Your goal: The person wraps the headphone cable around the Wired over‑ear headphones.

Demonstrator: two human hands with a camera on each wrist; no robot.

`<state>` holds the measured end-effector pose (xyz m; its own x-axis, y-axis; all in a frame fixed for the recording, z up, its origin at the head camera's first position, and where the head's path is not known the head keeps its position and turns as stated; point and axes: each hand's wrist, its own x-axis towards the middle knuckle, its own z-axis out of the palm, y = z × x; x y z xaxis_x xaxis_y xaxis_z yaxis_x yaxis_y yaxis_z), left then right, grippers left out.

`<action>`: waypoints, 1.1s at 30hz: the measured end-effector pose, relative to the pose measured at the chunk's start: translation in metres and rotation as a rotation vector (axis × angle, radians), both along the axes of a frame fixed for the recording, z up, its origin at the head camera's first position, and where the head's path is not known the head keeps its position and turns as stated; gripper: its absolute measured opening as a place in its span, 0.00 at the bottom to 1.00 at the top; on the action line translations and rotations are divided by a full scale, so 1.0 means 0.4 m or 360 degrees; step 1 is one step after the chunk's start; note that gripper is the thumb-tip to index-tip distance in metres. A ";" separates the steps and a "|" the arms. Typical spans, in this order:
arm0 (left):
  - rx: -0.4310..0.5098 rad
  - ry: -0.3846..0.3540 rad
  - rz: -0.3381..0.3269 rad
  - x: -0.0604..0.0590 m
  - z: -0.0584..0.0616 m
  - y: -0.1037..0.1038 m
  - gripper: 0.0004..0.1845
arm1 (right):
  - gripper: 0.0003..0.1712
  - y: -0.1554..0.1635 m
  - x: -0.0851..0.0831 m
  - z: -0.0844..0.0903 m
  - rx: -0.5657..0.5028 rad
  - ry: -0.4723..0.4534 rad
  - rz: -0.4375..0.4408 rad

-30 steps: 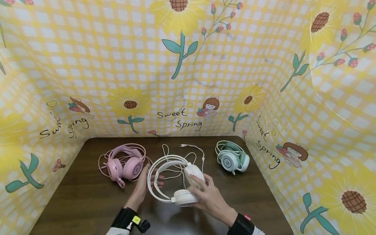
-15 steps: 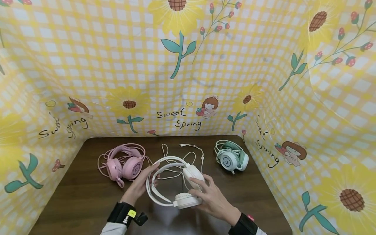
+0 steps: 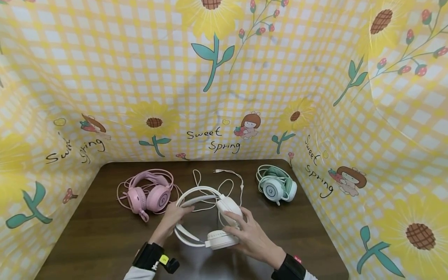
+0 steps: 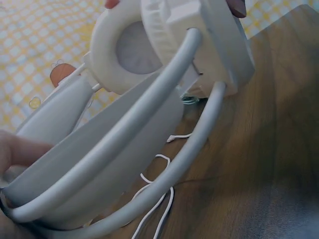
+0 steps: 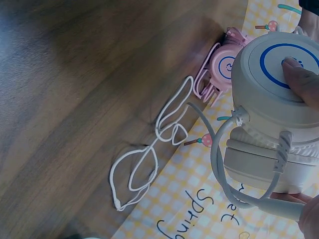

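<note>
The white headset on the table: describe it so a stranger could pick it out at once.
On the dark wooden table walled by yellow flowered cloth, three headsets lie in a row. The white headset is the middle one, held by the left hand and right hand. The pink headset and mint headset lie untouched.

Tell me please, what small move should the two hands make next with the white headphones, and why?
Probably lift the white headphones a little off the table before moving them. The left hand grips the headband and the right hand holds the ear cups, so the hold looks secure, but the white cable lies in loose loops behind and could drag or snag.
</note>
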<state>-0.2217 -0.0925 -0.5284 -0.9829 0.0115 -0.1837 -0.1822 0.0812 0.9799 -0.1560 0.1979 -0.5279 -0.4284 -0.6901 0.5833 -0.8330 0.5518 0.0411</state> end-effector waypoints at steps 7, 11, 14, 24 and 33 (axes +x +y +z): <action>0.0041 -0.0021 0.0109 -0.001 0.014 -0.019 0.06 | 0.43 -0.020 -0.007 0.013 0.0061 0.0091 0.0019; 0.0378 -0.0045 0.0078 -0.007 0.028 -0.044 0.06 | 0.50 -0.028 -0.009 0.034 0.0102 0.0082 0.0042; 0.0514 -0.0011 0.0078 -0.007 0.041 -0.063 0.07 | 0.55 -0.015 -0.013 0.052 0.0048 0.0036 0.0090; 0.0683 0.0005 0.0003 0.001 0.054 -0.127 0.05 | 0.62 0.100 -0.079 0.003 -0.0081 -0.0512 -0.0244; 0.0921 -0.0002 -0.0262 0.009 0.046 -0.140 0.13 | 0.46 0.029 -0.121 -0.123 -0.0110 -0.0735 -0.0069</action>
